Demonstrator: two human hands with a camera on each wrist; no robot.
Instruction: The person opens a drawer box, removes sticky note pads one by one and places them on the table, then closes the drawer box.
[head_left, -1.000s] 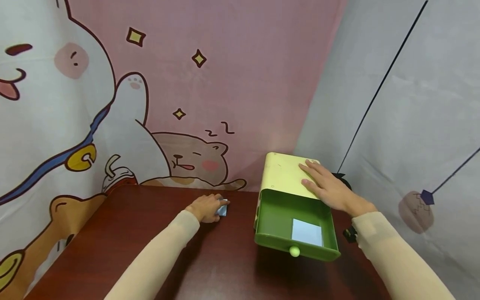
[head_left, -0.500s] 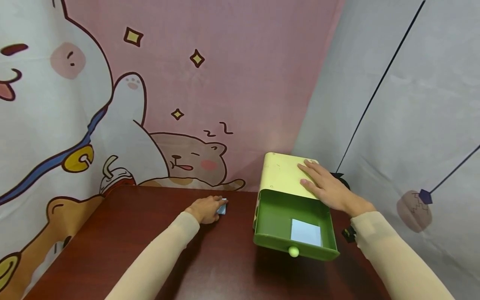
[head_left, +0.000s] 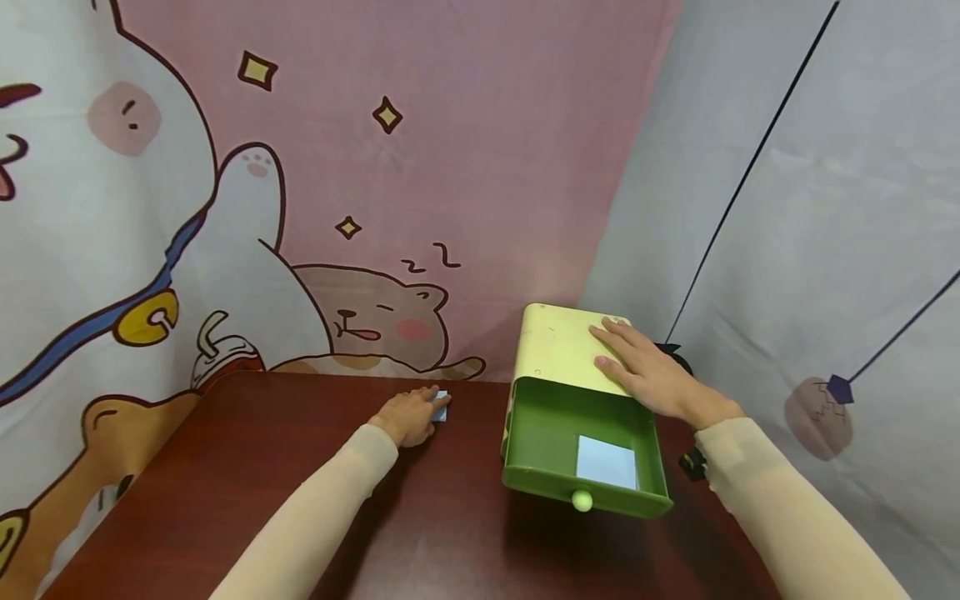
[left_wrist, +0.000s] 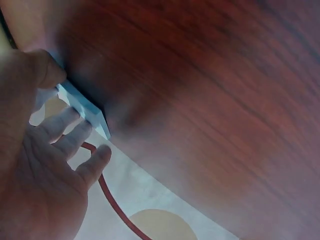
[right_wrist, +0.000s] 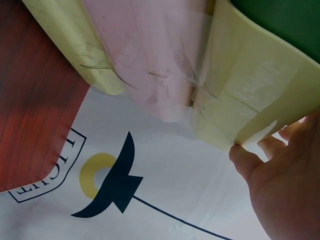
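Observation:
My left hand (head_left: 407, 417) pinches a small light-blue block, like a sticky-note pad (left_wrist: 85, 107), near the table's far edge. The left wrist view shows the thumb on one side of it and fingertips on the other. To the right, my right hand (head_left: 651, 373) lies with extended fingers on the pale yellow top of a drawer unit (head_left: 558, 340). Its green drawer (head_left: 547, 425) is pulled out, a round light-green knob (head_left: 582, 500) on its front. Inside the drawer lies a pale blue square (head_left: 606, 462). The right wrist view shows fingertips at the yellow casing's edge.
Below the yellow casing, the right wrist view shows a pink tier (right_wrist: 155, 60) and another yellow tier (right_wrist: 80, 45). The dark red wooden table (head_left: 300, 483) ends against a printed cartoon backdrop (head_left: 480, 167). Dark shapes show right of the unit.
The head view has turned slightly, so the scene sits a little further left. The left hand's blue pad has edged slightly away, towards the far edge. The right hand keeps its place on the unit.

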